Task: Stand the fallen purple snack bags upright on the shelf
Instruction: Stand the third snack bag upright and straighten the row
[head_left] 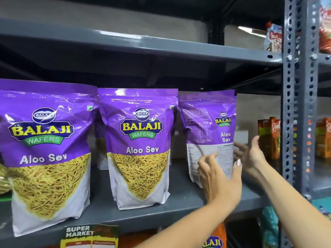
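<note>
Three purple Aloo Sev snack bags stand upright on the grey shelf. The left bag and the middle bag face forward. The right bag shows its printed back and is turned slightly. My left hand lies flat against the lower front of the right bag, with fingers spread and thumb up at its right edge. My right hand hovers open by the bag's right side, palm toward it, fingertips near the edge. Another purple bag stands partly hidden behind the middle one.
A perforated grey upright post bounds the shelf on the right, with orange juice cartons beside it. The upper shelf runs overhead. A supermarket price tag hangs from the front edge, with orange packets below.
</note>
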{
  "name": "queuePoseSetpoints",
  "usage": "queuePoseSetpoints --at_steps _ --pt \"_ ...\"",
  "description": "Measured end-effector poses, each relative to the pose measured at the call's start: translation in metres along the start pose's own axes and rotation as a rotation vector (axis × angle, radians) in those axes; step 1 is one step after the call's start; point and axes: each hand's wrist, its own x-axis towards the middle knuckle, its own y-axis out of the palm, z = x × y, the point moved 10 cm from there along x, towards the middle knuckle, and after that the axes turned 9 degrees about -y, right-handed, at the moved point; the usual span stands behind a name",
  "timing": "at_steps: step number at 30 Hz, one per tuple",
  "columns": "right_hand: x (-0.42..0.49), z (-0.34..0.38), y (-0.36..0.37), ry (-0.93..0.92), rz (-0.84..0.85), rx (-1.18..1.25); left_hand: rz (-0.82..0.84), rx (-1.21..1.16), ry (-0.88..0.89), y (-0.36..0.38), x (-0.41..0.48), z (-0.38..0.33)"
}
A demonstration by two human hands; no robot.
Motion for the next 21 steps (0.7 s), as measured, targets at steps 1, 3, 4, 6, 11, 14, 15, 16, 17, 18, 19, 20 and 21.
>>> queuePoseSetpoints --at_steps 1,3,4,6,11,14,15,16,17,18,19,20,21 --pt "0.003 -0.002 0.001 0.014 0.002 0.008 0.026 -0.005 -0.036 0.005 0.003 0.003" --pt "0.005 -0.007 0.000 0.020 0.006 -0.036 0.040 0.012 -0.067 0.009 0.007 0.008" --pt "0.004 -0.007 -0.001 0.010 0.001 -0.082 0.038 0.019 -0.069 0.010 0.008 0.009" --pt "0.001 -0.006 -0.003 -0.021 -0.024 -0.132 0.038 0.011 -0.076 0.012 0.009 0.010" --pt "-0.006 -0.003 0.008 -0.038 0.072 -0.141 0.022 -0.085 -0.193 0.005 0.026 0.019" --pt "-0.017 -0.007 0.018 0.009 0.216 -0.239 0.056 -0.161 -0.235 0.001 0.036 0.020" --pt "-0.020 -0.008 0.021 0.030 0.253 -0.283 0.080 -0.167 -0.241 0.001 0.039 0.020" --pt "-0.023 -0.009 0.026 0.049 0.295 -0.310 0.102 -0.168 -0.247 0.001 0.043 0.021" --pt "-0.025 -0.009 0.032 0.059 0.349 -0.303 0.119 -0.173 -0.257 0.001 0.047 0.024" --pt "-0.028 -0.009 0.039 0.065 0.402 -0.284 0.123 -0.192 -0.264 0.000 0.052 0.027" --pt "-0.029 -0.007 0.045 0.056 0.447 -0.267 0.117 -0.211 -0.270 -0.002 0.055 0.030" --pt "-0.030 -0.005 0.048 0.046 0.474 -0.262 0.106 -0.219 -0.268 -0.005 0.058 0.033" --pt "-0.029 -0.004 0.049 0.035 0.489 -0.264 0.105 -0.210 -0.263 -0.007 0.060 0.036"
